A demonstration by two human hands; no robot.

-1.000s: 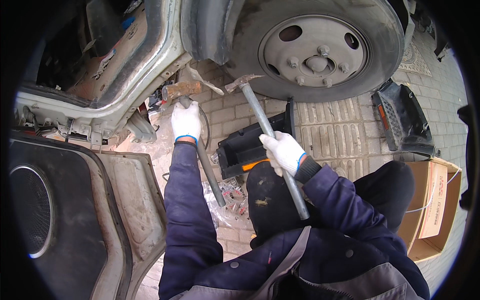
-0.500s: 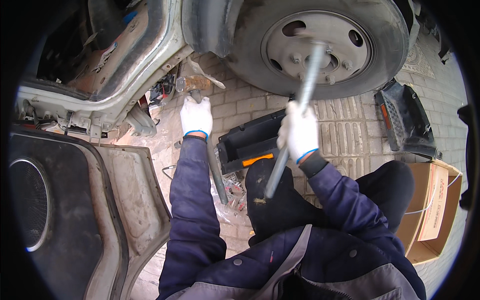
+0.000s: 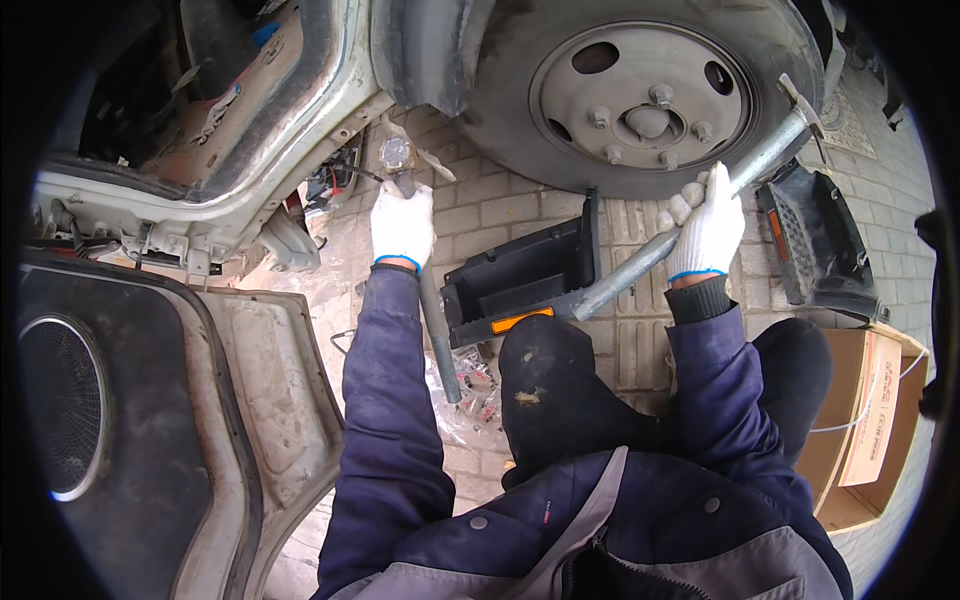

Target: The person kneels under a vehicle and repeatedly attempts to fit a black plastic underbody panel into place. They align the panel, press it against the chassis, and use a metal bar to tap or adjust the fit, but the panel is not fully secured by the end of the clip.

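Observation:
My left hand (image 3: pixel 402 222), in a white glove, is closed round the handle of a sledgehammer (image 3: pixel 440 345). Its rusty head has a round, shiny face and lies just beyond my fingers; the grey handle slants down toward my knee. My right hand (image 3: pixel 708 225), gloved too, grips a hammer (image 3: pixel 757 158) with a long grey tubular handle. That hammer's narrow metal head is at the upper right, in front of the tyre's edge, while the handle's lower end hangs over a black plastic step panel (image 3: pixel 520 275) with an orange reflector.
A large wheel (image 3: pixel 640 95) with exposed nuts stands ahead. At left are the vehicle's worn door frame (image 3: pixel 290 150) and an open door (image 3: pixel 265 380) with a speaker. A second black step panel (image 3: pixel 815 235) and a wooden box (image 3: pixel 865 420) lie right. Plastic bags (image 3: pixel 470 400) rest on the paving.
My right hand has swung to the right with the hammer, whose head has left the wheel's middle. The sledgehammer has turned slightly in my left hand, bringing its round face into view.

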